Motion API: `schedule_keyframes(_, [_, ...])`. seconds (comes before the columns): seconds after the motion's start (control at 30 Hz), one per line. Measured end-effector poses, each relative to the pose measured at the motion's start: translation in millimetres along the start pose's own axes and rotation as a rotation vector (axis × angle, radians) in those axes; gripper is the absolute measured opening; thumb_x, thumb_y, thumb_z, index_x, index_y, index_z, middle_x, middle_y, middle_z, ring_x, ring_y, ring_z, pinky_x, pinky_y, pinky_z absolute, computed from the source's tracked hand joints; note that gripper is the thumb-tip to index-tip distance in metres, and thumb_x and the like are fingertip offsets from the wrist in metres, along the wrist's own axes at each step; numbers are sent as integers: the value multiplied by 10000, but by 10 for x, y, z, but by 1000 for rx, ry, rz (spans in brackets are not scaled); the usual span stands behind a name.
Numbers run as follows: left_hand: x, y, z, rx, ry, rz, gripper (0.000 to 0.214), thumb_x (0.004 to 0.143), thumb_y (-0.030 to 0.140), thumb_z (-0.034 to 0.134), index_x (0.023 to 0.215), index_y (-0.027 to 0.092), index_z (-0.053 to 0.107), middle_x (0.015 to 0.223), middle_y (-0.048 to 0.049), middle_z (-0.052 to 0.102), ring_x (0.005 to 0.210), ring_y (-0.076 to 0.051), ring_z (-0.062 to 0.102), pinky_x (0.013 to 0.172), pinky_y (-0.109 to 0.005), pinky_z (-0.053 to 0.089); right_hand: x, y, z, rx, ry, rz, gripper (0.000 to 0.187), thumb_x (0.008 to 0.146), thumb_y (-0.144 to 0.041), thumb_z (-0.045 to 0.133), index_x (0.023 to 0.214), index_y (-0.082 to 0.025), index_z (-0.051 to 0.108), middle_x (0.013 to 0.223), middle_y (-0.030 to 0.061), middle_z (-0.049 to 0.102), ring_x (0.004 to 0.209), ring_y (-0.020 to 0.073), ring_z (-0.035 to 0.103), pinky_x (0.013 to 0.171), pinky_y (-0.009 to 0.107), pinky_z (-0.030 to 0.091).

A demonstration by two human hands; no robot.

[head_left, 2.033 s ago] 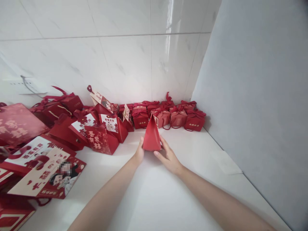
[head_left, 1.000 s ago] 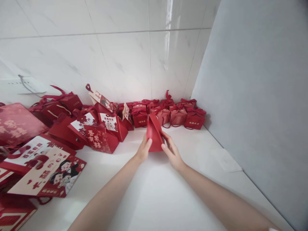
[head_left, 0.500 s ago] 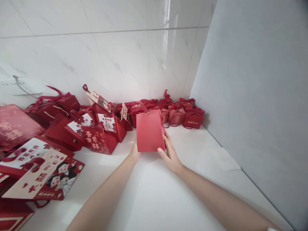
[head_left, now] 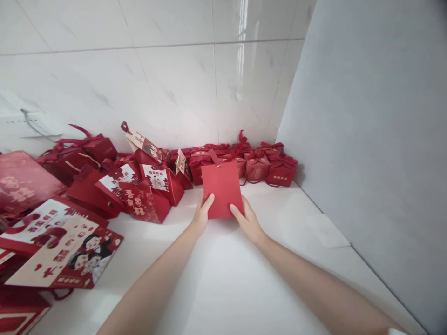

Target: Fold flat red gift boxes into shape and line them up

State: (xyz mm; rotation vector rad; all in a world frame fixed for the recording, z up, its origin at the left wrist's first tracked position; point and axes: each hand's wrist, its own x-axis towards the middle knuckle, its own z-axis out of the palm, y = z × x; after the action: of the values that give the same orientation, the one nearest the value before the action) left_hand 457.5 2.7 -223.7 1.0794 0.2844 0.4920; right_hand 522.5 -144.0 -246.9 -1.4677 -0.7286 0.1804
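A plain red gift box (head_left: 223, 188) with a ribbon loop (head_left: 214, 158) at its top is held between both hands, over the white surface. My left hand (head_left: 202, 211) grips its lower left edge, thumb on the front face. On the lower right edge my right hand (head_left: 247, 218) is closed, its thumb pressed to the front as well. The other fingers go behind the box and are partly hidden. Behind it stands a row of small red boxes with bows (head_left: 257, 167). To the left is a red box with pale lettering (head_left: 145, 200).
More red gift boxes crowd the left side, among them a large one with a cartoon couple (head_left: 66, 256) and a pink-red one (head_left: 26, 181). A marbled tile wall (head_left: 174, 93) rises behind, and a grey panel (head_left: 366, 116) borders the right. A flat white piece (head_left: 326, 230) lies near that panel.
The held box has turned so its front faces me more squarely and has shifted slightly right. My left thumb has come round onto its front face.
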Motion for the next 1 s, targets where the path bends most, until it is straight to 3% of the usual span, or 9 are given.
schedule_keyframes(0.5, [11, 28, 13, -10, 3, 17, 511, 819, 435, 700, 1279, 232, 607, 1322, -74, 622, 1277, -273, 540, 1130, -411, 397, -1, 20, -2, 11, 17, 18, 554, 932, -495, 521, 1417, -246, 424, 1439, 76, 494, 1354, 225, 439, 1173, 432, 315])
schedule_keyframes(0.83, [9, 41, -10, 9, 57, 6, 511, 827, 497, 665, 1209, 159, 645, 1239, -131, 666, 1207, -303, 592, 1074, -445, 438, -7, 46, 15, -20, -3, 34, 612, 913, -515, 540, 1442, -245, 391, 1448, 89, 472, 1362, 235, 422, 1171, 447, 314])
schedule_keyframes(0.9, [18, 62, -9, -20, 54, -30, 510, 834, 508, 653, 1212, 165, 645, 1236, -128, 669, 1208, -298, 593, 1073, -441, 442, -14, 21, 8, 11, -3, 32, 656, 911, -518, 541, 1475, -252, 335, 1487, 92, 426, 1362, 243, 422, 1146, 446, 351])
schedule_keyframes(1.0, [60, 103, -52, -127, 125, -192, 513, 820, 535, 650, 1166, 157, 662, 1168, -132, 700, 1170, -310, 618, 1041, -454, 473, -51, -55, 3, 112, -67, -15, 771, 918, -500, 540, 1539, -313, 123, 1566, 86, 297, 1306, 242, 487, 1032, 410, 474])
